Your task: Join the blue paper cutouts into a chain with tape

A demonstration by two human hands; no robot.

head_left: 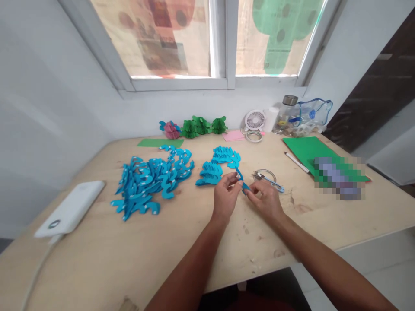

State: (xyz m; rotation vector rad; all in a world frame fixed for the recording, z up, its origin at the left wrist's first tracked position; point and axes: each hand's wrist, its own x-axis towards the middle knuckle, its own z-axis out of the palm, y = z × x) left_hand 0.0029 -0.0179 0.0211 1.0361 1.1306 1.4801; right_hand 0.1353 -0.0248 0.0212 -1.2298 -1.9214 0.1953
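Observation:
Between both hands is a small blue paper piece (245,187), pinched from either side above the table. My left hand (227,195) closes its fingertips on the piece's left part, and my right hand (266,199) holds its lower right end. Just beyond my left hand lie two groups of folded blue paper pieces, one nearer (210,173) and one farther back (225,154). A large heap of wavy blue paper pieces with white spots (142,183) spreads over the left of the table.
Scissors (270,181) and a tape ring lie beyond my right hand. Green paper (324,155) and a pen (296,162) are at right. Along the wall stand green paper shapes (201,125), a fan (255,119) and a bottle (287,113). A white power bank (73,207) lies left.

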